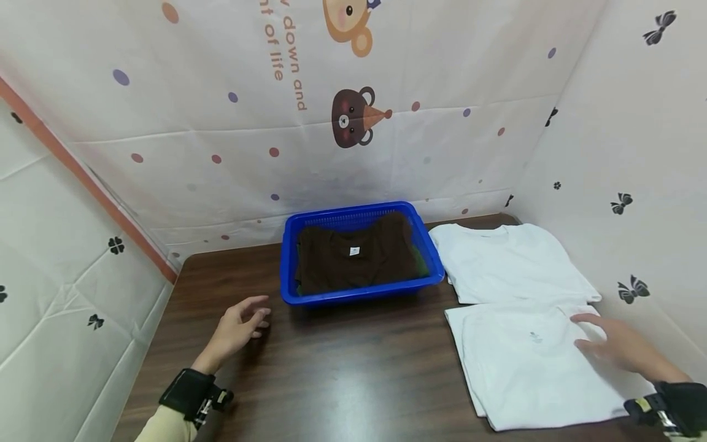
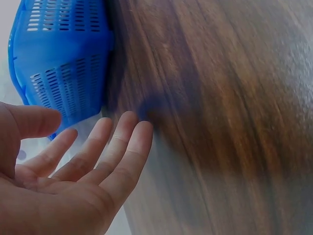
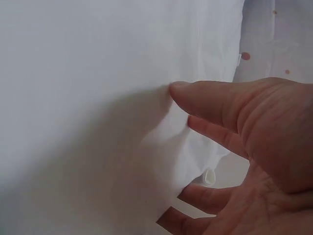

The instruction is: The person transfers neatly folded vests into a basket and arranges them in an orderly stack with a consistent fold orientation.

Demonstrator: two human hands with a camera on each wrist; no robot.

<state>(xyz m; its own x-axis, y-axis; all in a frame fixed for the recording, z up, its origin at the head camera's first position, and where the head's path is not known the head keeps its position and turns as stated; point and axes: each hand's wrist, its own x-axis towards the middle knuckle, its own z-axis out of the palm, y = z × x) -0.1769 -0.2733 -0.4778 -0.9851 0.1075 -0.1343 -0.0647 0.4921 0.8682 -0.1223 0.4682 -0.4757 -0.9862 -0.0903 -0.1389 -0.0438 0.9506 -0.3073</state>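
Far left of the blue basket (image 1: 361, 293): white sheet (image 1: 66, 301) with dark clover and bow prints, orange-brown strip (image 1: 83, 175) along its edge. Left hand (image 1: 236, 327) is over the dark wood table (image 1: 342, 362), in front of the basket and to its left, near it but apart; fingers loosely bent, thumb and fingers apart. Black strap (image 1: 190, 393) on that wrist, pale sleeve (image 1: 166, 426) below it. Basket has slotted sides and sits toward the table's back edge. Inside the basket: brown shirt (image 1: 353, 270), folded, neckline to the back, small white label at the collar; a bit of green cloth (image 1: 422, 264) shows under it at the right. Behind the basket, dotted backdrop (image 1: 232, 166) with lettering and a brown bear print (image 1: 348, 120). Just right of the basket, a folded white shirt (image 1: 505, 261); in front of that, to the basket's front right, layered white garments (image 1: 513, 380), small grey mark near the neckline. Right hand (image 1: 624, 347) is at these layers, well right of the basket; thumb and forefinger apart, other fingertips hidden at the cloth edge, can't tell if fabric is pinched. Farthest right of the basket, bow-print sheet (image 1: 635, 141).
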